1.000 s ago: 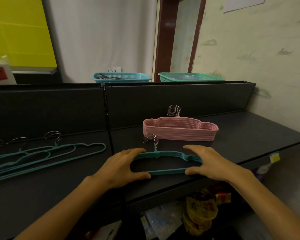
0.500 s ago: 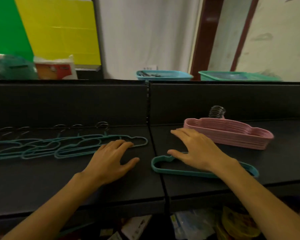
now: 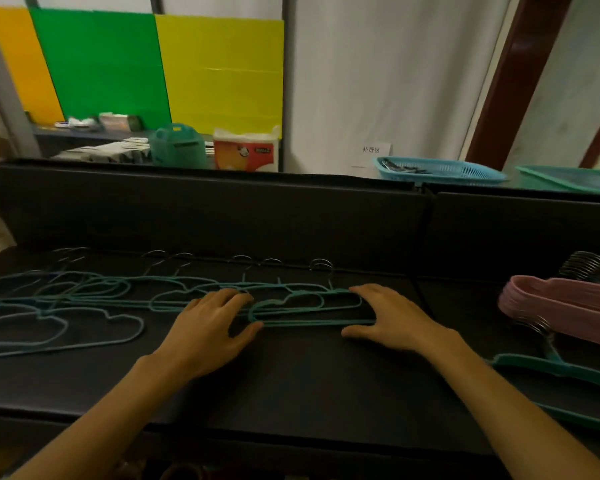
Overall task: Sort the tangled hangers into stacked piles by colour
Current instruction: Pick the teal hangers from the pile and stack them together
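- Left hand (image 3: 207, 329) and right hand (image 3: 390, 320) lying flat, fingers spread, bracketing the ends of one teal hanger (image 3: 309, 311); actual grip unclear.
- Beyond the left fingers, tangled teal hangers (image 3: 84, 296) running off-frame.
- Right of the right fingers, pink stack (image 3: 565, 306) and teal stack (image 3: 568, 372) getting cropped.

Both hands, left (image 3: 211, 327) and right (image 3: 392, 320), rest at the ends of a teal hanger (image 3: 305, 311), seemingly gripping it.

We see only one view, from a head-worn camera looking forward and down across the black matte table (image 3: 291, 382), close above its near edge. It faces the table's upright black back panel (image 3: 222, 216), with coloured wall sheets beyond it. The wide lens bends the table's edges.
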Tool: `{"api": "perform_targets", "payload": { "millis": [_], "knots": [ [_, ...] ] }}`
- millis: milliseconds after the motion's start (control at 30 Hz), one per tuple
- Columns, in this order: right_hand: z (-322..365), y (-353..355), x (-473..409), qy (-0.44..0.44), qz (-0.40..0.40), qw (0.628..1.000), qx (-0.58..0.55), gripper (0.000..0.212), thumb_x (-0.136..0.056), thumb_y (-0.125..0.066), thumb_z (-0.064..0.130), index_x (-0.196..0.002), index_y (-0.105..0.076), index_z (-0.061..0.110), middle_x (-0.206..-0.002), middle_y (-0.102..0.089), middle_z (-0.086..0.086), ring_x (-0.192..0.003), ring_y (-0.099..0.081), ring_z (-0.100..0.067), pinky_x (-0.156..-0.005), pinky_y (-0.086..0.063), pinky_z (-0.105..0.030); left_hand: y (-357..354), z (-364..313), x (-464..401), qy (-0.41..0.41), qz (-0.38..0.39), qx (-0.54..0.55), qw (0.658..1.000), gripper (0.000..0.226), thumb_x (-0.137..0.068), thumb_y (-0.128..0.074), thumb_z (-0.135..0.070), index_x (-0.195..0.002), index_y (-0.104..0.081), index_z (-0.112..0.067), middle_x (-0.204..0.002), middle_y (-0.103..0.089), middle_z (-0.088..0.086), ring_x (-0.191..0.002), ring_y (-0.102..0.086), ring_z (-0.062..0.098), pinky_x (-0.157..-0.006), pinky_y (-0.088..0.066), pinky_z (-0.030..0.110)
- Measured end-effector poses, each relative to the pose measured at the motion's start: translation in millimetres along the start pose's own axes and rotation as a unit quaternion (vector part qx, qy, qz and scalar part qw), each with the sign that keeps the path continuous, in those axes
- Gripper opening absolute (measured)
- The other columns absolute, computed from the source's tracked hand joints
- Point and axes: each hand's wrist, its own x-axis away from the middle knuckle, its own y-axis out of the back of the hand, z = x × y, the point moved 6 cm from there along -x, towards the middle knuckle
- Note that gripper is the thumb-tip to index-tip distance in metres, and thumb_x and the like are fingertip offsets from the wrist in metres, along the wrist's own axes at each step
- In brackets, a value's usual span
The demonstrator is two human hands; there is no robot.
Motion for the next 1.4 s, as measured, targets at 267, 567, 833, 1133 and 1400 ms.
{"api": "perform_targets", "payload": {
  "millis": [267, 567, 833, 1133, 1400],
  "knots": [
    [10, -4, -22, -0.086, 0.016, 0.995, -0.056, 0.107, -0.064, -0.078, 0.060, -0.151, -0.024, 0.029, -0.155, -0.029, 0.004, -0.140, -0.031, -0.017, -0.114, -0.031, -0.038, -2, 56, -18, -0.035, 0.001, 0.026, 0.999, 0.074, -0.078, -0.025, -0.074, -0.135, -0.045, -0.031, -0.136, -0.048, -0.005, -0.119, -0.050, 0.015, -0.094, -0.043, 0.031],
    [18, -10, -20, -0.149, 0.025, 0.987, -0.056, 0.113, -0.055, -0.082, 0.063, -0.149, -0.030, 0.028, -0.142, -0.036, 0.003, -0.132, -0.035, -0.020, -0.109, -0.036, -0.038, -11, 71, -48, -0.112, 0.027, 0.041, 0.992, 0.088, -0.069, -0.014, -0.079, -0.137, -0.041, -0.031, -0.140, -0.044, -0.006, -0.123, -0.045, 0.013, -0.099, -0.040, 0.031],
    [20, 15, -9, -0.138, -0.046, 0.989, -0.035, 0.099, -0.056, -0.083, 0.060, -0.141, -0.041, 0.029, -0.123, -0.032, 0.011, -0.116, -0.036, -0.010, -0.101, -0.041, -0.033, -27, 65, -63, -0.139, 0.029, 0.058, 0.988, 0.110, -0.056, 0.007, -0.092, -0.140, -0.036, -0.034, -0.142, -0.040, -0.009, -0.125, -0.043, 0.010, -0.100, -0.038, 0.029],
    [-4, 39, 9, -0.139, -0.069, 0.988, -0.006, 0.103, -0.054, -0.083, 0.061, -0.141, -0.039, 0.030, -0.123, -0.031, 0.011, -0.118, -0.035, -0.012, -0.100, -0.043, -0.034, -33, 17, -71, -0.184, 0.057, 0.077, 0.978, 0.095, -0.067, -0.015, -0.086, -0.143, -0.032, -0.031, -0.145, -0.037, -0.009, -0.129, -0.038, 0.010, -0.105, -0.032, 0.028],
    [-27, 58, 13, -0.110, -0.091, 0.989, -0.033, 0.098, -0.056, -0.084, 0.057, -0.140, -0.042, 0.028, -0.119, -0.034, 0.009, -0.110, -0.040, -0.010, -0.089, -0.036, -0.022, -41, -38, -85, -0.210, 0.076, 0.090, 0.971, 0.095, -0.067, -0.029, -0.086, -0.143, -0.031, -0.029, -0.146, -0.038, -0.005, -0.131, -0.037, 0.012, -0.108, -0.028, 0.030]
  ]
}}
